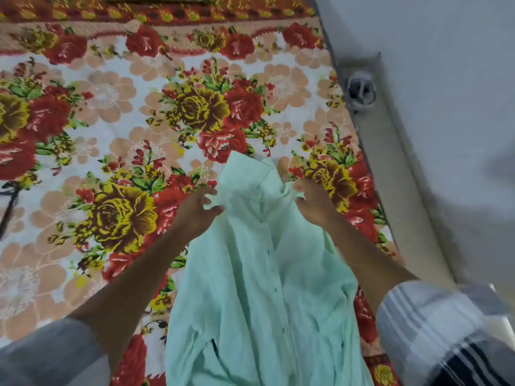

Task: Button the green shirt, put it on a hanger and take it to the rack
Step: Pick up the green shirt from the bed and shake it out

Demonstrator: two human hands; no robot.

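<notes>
A floral bedsheet (117,112) printed with red and yellow roses spreads beneath and beyond both hands. Right of the right hand runs a grey wall (446,79). A round blurred fitting (360,89) sits at its base, beyond that hand.

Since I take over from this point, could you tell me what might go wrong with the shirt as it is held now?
1. The left hand and right hand pinch the green shirt only near the collar, so the fabric could slip from either grip.
2. The front placket looks closed, but blur hides whether every dark button is done up; an open one might let the shirt hang crooked.
3. No hanger is in view, so the shirt may have to go back down on the floral bedsheet and crease.
</notes>
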